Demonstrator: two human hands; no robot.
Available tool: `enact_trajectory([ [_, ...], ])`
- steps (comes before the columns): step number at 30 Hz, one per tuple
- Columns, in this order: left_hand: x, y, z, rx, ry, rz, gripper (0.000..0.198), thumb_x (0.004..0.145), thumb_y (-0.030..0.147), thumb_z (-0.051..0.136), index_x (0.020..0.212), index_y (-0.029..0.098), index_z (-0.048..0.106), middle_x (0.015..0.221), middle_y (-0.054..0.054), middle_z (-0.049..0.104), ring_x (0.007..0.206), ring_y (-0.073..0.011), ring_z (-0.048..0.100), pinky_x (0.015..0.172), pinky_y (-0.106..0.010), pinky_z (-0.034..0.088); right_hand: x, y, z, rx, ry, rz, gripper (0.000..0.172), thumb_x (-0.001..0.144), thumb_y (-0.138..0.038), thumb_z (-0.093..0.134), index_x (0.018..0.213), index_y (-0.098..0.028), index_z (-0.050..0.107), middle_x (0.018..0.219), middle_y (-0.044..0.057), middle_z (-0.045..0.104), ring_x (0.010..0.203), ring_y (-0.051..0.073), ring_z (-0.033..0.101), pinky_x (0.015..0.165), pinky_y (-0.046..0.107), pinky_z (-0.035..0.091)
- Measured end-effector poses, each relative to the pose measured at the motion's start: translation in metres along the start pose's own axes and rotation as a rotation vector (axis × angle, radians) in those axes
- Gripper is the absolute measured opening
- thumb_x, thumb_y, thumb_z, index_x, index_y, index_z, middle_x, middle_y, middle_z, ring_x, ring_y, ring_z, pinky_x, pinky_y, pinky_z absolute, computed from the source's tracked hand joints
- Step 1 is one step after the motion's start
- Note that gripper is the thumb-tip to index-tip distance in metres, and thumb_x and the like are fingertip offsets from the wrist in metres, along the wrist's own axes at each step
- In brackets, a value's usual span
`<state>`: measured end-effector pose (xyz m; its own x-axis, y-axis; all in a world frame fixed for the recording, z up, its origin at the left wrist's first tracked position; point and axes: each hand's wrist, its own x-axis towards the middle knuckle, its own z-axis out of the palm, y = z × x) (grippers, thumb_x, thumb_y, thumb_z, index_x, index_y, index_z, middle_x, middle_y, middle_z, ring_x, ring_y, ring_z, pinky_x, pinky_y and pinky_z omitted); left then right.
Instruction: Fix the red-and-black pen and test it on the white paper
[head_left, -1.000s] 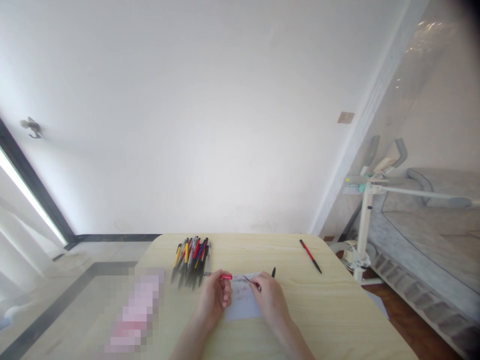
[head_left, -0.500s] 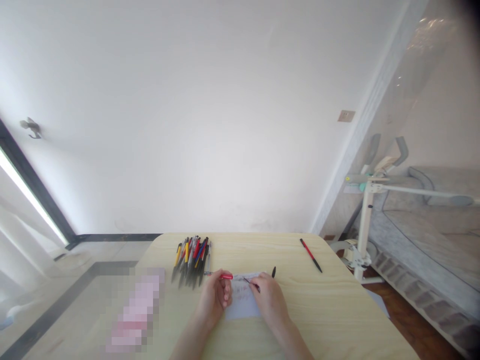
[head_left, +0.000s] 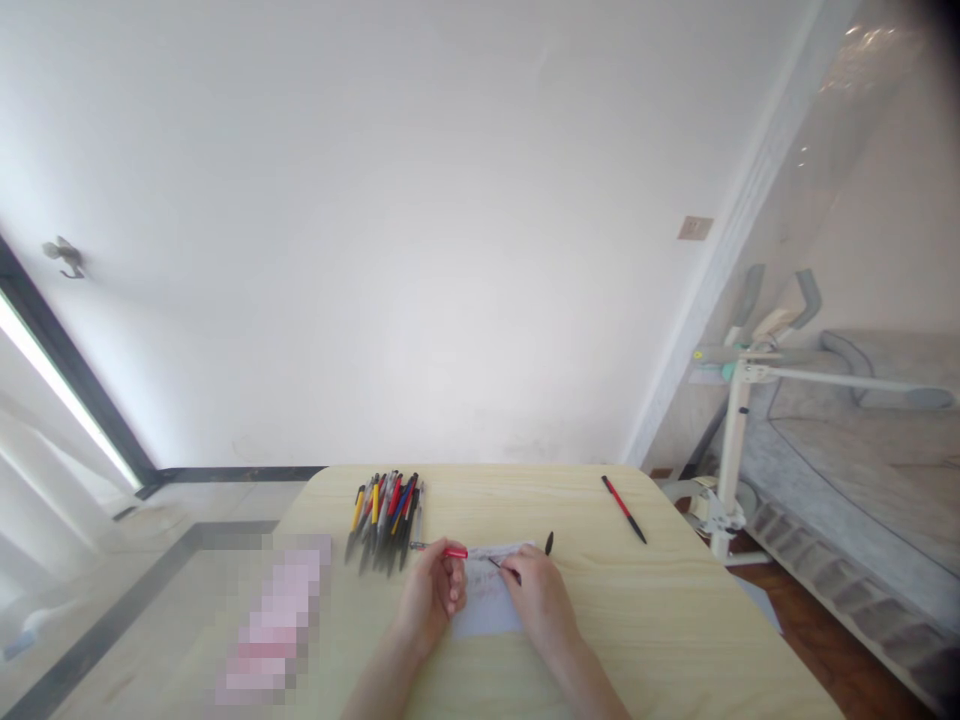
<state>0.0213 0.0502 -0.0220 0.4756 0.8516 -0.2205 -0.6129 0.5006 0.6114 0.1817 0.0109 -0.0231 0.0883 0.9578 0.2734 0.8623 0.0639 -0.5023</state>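
My left hand (head_left: 429, 597) is curled round a red pen part (head_left: 451, 552) whose tip sticks out to the left above my fingers. My right hand (head_left: 541, 601) pinches a thin dark pen refill (head_left: 501, 567), its point over a small white sheet of paper (head_left: 484, 600) with faint red scribbles. The paper lies on the pale wooden table (head_left: 675, 630) between both hands. A black pen piece (head_left: 548, 543) pokes up just beyond my right hand.
A bundle of several yellow, red, blue and black pens (head_left: 384, 510) lies left of the paper. A single red and black pen (head_left: 622, 509) rests at the far right of the table. A white stand (head_left: 731, 440) and a grey sofa (head_left: 862, 450) are to the right.
Both hands stay on the paper; the refill tip in my right hand shifts only slightly. The view has drifted a little.
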Motion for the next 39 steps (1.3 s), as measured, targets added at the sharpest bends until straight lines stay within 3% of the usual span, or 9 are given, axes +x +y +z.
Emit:
enact_trajectory([
  [39,-0.0014,0.0005,0.0031,0.020,0.003,0.000,0.019,0.073,0.033,0.056,0.072,0.014,0.056,0.045,0.005,0.045,0.033,-0.0046,0.035,0.033,-0.017,0.016,-0.0036,-0.0009,-0.0007,0.044,0.058,-0.022,0.019,0.080,-0.020,0.053,0.070,-0.021,0.069,0.071,0.002,0.061,0.071,0.017,0.056,0.066,0.024,0.040],
])
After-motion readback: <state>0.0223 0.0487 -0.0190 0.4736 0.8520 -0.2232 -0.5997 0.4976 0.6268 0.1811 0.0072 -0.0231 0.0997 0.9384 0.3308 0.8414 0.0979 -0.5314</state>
